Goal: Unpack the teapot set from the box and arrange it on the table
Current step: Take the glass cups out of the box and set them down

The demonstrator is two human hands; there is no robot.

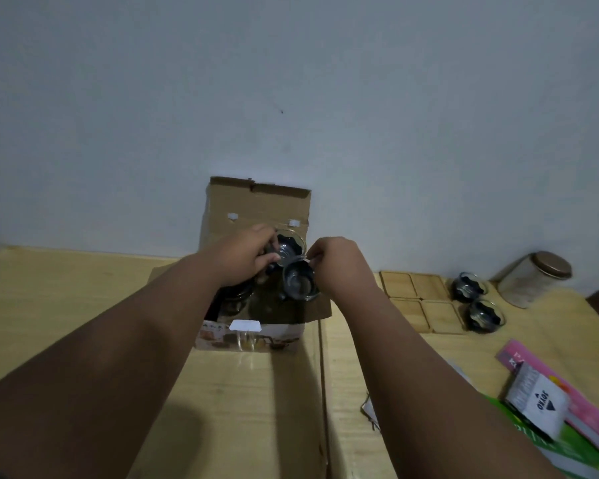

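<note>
An open cardboard box (256,205) stands against the wall on the wooden table (66,288), its lid flap raised. Both my hands are over its opening. My left hand (246,259) grips a dark glass cup (289,248) just above the box. My right hand (339,267) pinches the rim of a second dark glass cup (298,283) beside the first. More dark glassware (237,295) shows inside the box under my left hand. Two unpacked cups (469,286) (484,316) stand on the table to the right, next to four wooden coasters (422,302).
A frosted jar with a brown lid (533,278) stands at the far right by the wall. Pink and green booklets (567,409) and a white packet (536,406) lie at the near right. A torn scrap (370,413) lies on the table near my right forearm.
</note>
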